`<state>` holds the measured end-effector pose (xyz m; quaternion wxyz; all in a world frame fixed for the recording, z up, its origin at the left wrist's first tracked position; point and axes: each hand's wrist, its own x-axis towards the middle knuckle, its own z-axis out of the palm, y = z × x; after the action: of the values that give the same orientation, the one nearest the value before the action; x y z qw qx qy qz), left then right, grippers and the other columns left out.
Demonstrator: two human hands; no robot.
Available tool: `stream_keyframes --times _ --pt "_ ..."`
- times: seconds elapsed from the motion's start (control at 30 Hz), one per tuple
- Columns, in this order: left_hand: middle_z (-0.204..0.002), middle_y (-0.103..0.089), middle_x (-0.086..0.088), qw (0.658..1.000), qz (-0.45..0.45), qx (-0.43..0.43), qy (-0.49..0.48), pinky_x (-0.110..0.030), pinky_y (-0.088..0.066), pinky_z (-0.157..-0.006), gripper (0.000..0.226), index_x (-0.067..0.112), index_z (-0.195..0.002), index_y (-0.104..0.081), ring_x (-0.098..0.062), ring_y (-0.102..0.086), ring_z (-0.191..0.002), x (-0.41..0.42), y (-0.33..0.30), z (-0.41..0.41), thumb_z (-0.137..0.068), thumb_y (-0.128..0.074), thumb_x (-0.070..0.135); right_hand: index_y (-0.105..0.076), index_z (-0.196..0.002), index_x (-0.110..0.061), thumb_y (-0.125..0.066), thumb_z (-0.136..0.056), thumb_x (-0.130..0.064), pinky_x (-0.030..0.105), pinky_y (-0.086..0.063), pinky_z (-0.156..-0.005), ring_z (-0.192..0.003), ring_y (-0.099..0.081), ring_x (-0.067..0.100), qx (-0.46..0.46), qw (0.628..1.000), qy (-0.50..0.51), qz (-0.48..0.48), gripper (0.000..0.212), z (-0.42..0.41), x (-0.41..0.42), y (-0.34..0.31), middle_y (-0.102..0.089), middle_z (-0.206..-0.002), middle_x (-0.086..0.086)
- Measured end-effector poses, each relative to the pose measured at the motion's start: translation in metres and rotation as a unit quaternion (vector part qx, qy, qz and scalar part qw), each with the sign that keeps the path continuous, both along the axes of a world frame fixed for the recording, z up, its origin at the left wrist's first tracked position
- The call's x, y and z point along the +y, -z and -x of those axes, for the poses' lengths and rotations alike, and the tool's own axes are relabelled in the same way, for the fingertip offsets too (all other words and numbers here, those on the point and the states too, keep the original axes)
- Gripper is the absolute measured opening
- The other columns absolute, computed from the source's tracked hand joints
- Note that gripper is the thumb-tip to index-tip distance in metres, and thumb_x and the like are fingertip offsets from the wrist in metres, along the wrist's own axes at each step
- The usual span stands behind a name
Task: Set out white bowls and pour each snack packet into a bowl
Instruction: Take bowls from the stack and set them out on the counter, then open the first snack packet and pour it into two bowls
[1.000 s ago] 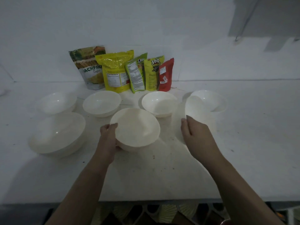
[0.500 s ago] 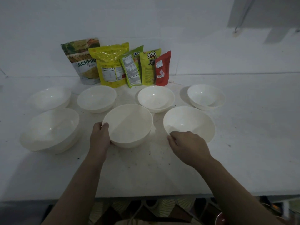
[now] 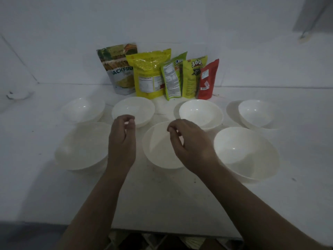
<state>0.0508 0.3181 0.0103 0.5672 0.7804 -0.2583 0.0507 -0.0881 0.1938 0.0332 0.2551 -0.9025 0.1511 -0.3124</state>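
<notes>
Head view: seven round glossy white bowls point(image 3: 198, 112) sit on a white table point(image 3: 180, 199), four behind, three in front. Five crinkly snack packets point(image 3: 149, 73) stand upper centre, reading "JACKFRU" and "360". Left hand point(image 3: 122, 141) and right hand point(image 3: 191, 143) hover mid-frame, fingers loosely curled, holding nothing.

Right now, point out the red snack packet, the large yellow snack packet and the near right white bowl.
red snack packet point(image 3: 207, 80): head view, middle of its front face.
large yellow snack packet point(image 3: 148, 69): head view, upper front panel.
near right white bowl point(image 3: 243, 156): head view, inner wall.
</notes>
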Motion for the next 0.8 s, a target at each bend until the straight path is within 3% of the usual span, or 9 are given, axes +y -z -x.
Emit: stream_keyframes --times 0.13,0.27,0.4,0.57,0.67,0.8 --pt "-0.106 -0.062 0.001 0.999 0.034 0.007 0.003 -0.049 -0.050 -0.089 0.027 0.023 -0.103 -0.057 -0.021 -0.059 -0.100 0.007 -0.020 -0.068 -0.094 -0.040 0.040 -0.060 -0.093 -0.014 -0.047 -0.094 -0.020 0.039 -0.047 -0.066 -0.082 -0.058 0.021 -0.035 0.998 -0.032 0.030 0.015 -0.085 0.011 -0.015 -0.064 -0.089 -0.001" --pt "-0.104 -0.060 0.001 0.998 0.018 0.054 -0.010 -0.051 -0.049 -0.093 0.015 0.021 -0.104 -0.055 -0.024 -0.059 -0.103 0.004 -0.038 -0.159 -0.097 -0.046 0.031 -0.060 -0.087 -0.011 -0.048 -0.093 -0.020 0.040 -0.047 -0.063 -0.079 -0.058 0.023 -0.060 0.997 -0.029 0.039 0.016 -0.175 0.012 -0.025 -0.062 -0.082 0.002" --pt "-0.112 -0.057 -0.003 0.994 -0.018 0.110 0.003 -0.041 -0.047 -0.096 0.020 0.016 -0.115 -0.053 -0.024 -0.055 -0.109 -0.015 -0.045 -0.245 -0.099 -0.047 0.028 -0.053 -0.080 -0.010 -0.046 -0.095 -0.020 0.042 -0.043 -0.059 -0.075 -0.052 0.026 -0.062 0.995 0.001 0.076 0.019 -0.260 -0.003 -0.047 -0.050 -0.075 0.000" --pt "-0.131 -0.052 -0.010 0.992 -0.043 0.108 0.049 -0.026 -0.036 -0.084 0.040 0.009 -0.132 -0.046 -0.017 -0.048 -0.106 -0.060 -0.052 -0.322 -0.101 -0.045 0.033 -0.062 -0.092 -0.007 -0.048 -0.089 -0.015 0.042 -0.047 -0.067 -0.089 -0.056 0.033 -0.054 0.979 0.088 0.178 0.017 -0.354 -0.038 -0.066 -0.062 -0.092 0.012" --pt "-0.136 -0.050 -0.011 0.988 -0.046 0.121 0.085 -0.026 -0.037 -0.088 0.046 0.008 -0.138 -0.039 -0.022 -0.051 -0.118 -0.087 -0.051 -0.355 -0.101 -0.043 0.036 -0.060 -0.117 -0.010 -0.051 -0.086 -0.008 0.042 -0.043 -0.083 -0.108 -0.053 0.034 0.035 0.968 0.141 0.204 0.032 -0.392 -0.061 -0.070 -0.059 -0.118 0.011" --pt "-0.120 -0.060 -0.007 0.985 -0.027 0.123 0.121 -0.029 -0.044 -0.089 0.035 0.010 -0.125 -0.049 -0.022 -0.058 -0.110 -0.110 -0.039 -0.379 -0.103 -0.039 0.035 -0.047 -0.136 -0.014 -0.045 -0.090 -0.007 0.046 -0.034 -0.101 -0.125 -0.042 0.035 0.189 0.944 0.205 0.175 0.047 -0.417 -0.090 -0.069 -0.049 -0.136 0.010"
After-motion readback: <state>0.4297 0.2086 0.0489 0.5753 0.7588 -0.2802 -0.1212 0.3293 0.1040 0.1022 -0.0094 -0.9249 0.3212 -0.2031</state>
